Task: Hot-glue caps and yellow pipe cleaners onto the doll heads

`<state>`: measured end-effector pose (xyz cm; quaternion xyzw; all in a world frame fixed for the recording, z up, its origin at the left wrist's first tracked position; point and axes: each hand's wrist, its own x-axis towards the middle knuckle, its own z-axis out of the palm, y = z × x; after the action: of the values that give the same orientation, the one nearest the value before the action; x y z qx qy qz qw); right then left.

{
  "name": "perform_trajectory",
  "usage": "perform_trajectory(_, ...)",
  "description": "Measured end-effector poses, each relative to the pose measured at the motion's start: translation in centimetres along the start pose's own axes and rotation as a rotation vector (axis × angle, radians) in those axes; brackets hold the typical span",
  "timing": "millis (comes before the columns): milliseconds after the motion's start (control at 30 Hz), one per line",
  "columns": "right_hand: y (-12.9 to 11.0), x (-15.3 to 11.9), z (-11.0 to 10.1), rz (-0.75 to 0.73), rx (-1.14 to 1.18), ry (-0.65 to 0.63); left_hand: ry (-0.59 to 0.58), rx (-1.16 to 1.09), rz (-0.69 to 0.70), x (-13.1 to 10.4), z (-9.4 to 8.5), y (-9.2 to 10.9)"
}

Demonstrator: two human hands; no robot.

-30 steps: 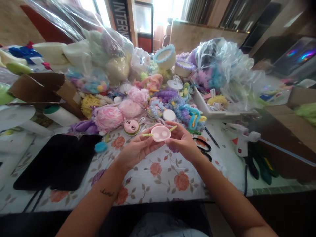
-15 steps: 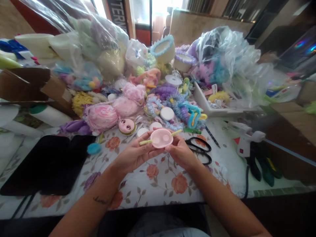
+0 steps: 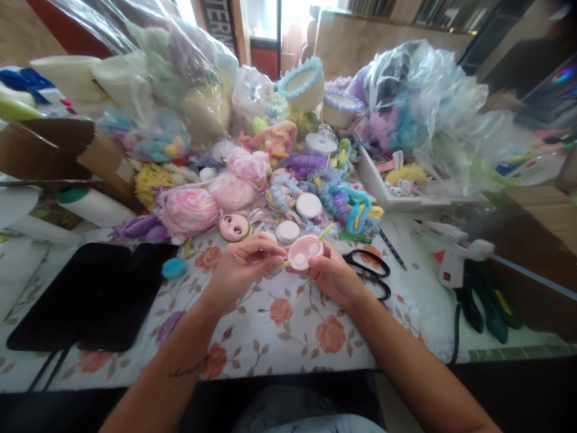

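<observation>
A shallow pink oval shell [image 3: 305, 252], its hollow side toward me, is held above the flowered cloth. Thin yellow-green strips [image 3: 325, 231] stick out from two opposite sides of it. My right hand [image 3: 332, 273] grips the shell by its lower right edge, thumb at the front rim. With closed fingertips, my left hand [image 3: 241, 264] pinches the short strip at the shell's left side. Just behind the hands lie a doll face [image 3: 234, 227] with painted eyes and a white round disc [image 3: 287, 232].
Black-handled scissors [image 3: 368, 264] lie right of my right hand, near a pencil [image 3: 393, 248]. A glue gun [image 3: 455, 258] rests farther right. Two black flat devices [image 3: 49, 294] and a blue pompom [image 3: 174, 268] are at left. Yarn dolls [image 3: 189, 207] and plastic bags [image 3: 419, 102] crowd the back.
The pink shell has tilted, its right strip now pointing more upward. My left hand has shifted from supporting the shell to pinching its left strip. The view has moved slightly.
</observation>
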<state>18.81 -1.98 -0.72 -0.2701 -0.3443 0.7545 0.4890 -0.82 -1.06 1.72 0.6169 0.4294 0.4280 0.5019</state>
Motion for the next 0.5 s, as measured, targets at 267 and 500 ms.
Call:
perform_trajectory(267, 0.31, 0.07, 0.11, 0.038, -0.005, -0.007, -0.106, 0.292, 0.172, -0.28, 0.46, -0.27)
perform_trajectory(500, 0.54, 0.14, 0.46, 0.060, 0.029, 0.016, -0.120, 0.263, 0.176, -0.17, 0.87, -0.30)
